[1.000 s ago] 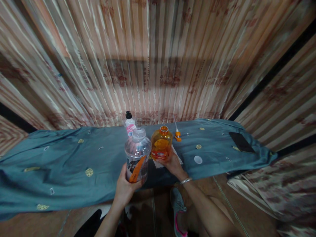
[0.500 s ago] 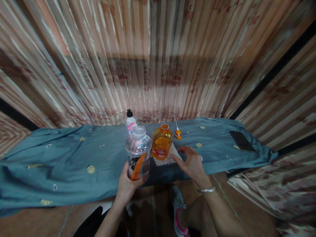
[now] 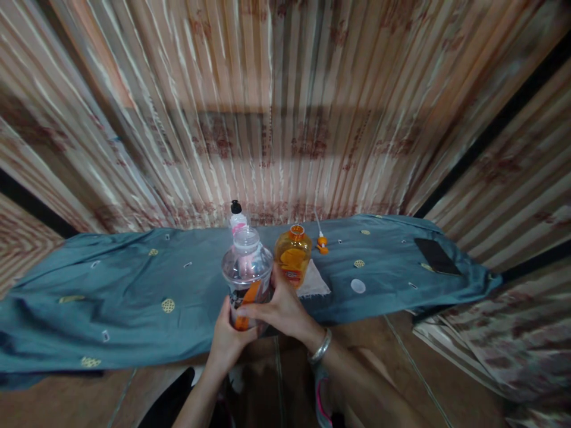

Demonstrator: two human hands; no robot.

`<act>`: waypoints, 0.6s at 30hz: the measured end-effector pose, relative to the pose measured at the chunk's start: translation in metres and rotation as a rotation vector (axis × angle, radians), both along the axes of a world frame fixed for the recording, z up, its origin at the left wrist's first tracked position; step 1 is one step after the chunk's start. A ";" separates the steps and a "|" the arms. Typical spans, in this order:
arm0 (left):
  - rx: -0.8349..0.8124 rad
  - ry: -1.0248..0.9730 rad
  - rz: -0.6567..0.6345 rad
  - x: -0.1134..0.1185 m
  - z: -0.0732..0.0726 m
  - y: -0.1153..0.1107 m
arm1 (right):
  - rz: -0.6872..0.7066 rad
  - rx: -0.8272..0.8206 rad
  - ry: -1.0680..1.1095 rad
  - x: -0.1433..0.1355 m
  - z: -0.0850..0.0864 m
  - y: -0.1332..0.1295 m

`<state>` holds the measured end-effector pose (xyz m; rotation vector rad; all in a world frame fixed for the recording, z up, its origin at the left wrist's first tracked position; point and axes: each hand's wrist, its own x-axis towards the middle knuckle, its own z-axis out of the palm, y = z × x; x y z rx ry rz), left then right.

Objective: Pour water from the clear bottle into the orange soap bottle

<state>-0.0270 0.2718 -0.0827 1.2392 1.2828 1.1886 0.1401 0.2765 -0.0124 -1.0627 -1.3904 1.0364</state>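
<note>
A large clear plastic bottle (image 3: 247, 267) with an orange and black label stands uncapped near the front edge, gripped from both sides. My left hand (image 3: 229, 333) wraps its lower left side. Across the label and right side, my right hand (image 3: 283, 309) closes on the same bottle, its thumb over the front. Just behind my right fingers is an amber bottle (image 3: 293, 252), open at the neck, beside a pale cloth (image 3: 316, 279). An orange pump top (image 3: 322, 244) with a white tube lies to its right. Partly hidden behind the clear bottle is a white bottle with a black cap (image 3: 238, 220).
A blue-green patterned cloth (image 3: 129, 285) covers the table. On the right lie a round white lid (image 3: 357, 286) and a dark flat phone-like object (image 3: 437, 255). Striped curtains (image 3: 272, 119) hang behind, and dark poles (image 3: 486, 142) slope at the sides.
My right hand has moved left from beside the pale cloth and taken hold of the clear bottle. The round white lid now shows. My left hand keeps its grip.
</note>
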 end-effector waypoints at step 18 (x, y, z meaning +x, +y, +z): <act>-0.469 -1.045 0.156 0.022 0.032 -0.011 | -0.136 0.094 0.137 -0.020 0.023 0.000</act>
